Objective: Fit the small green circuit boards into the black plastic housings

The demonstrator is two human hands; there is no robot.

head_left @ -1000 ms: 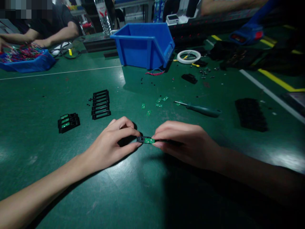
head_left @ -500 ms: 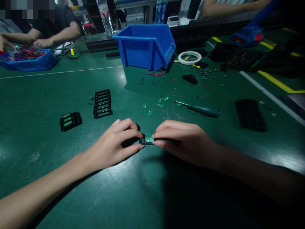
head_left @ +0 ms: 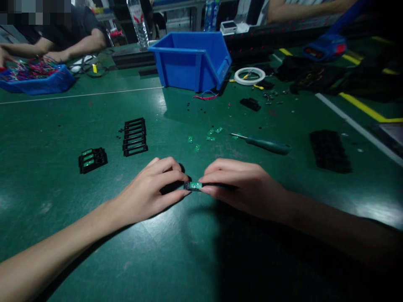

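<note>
One black holder [head_left: 187,186] pinched between the fingertips of both hands: left hand [head_left: 157,181] at its left end, right hand [head_left: 241,181] at its right. Green board [head_left: 195,185] on holder, between the grips. Loose boards [head_left: 210,139] beyond; screwdriver [head_left: 269,145] beyond right hand, frame [head_left: 134,136] beyond left.

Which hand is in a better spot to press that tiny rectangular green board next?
Probably the right hand: its fingertips are at the right end of the small, rectangular green circuit board. The left hand pinches the left end of the narrow black plastic piece, so it could steady that.
</note>
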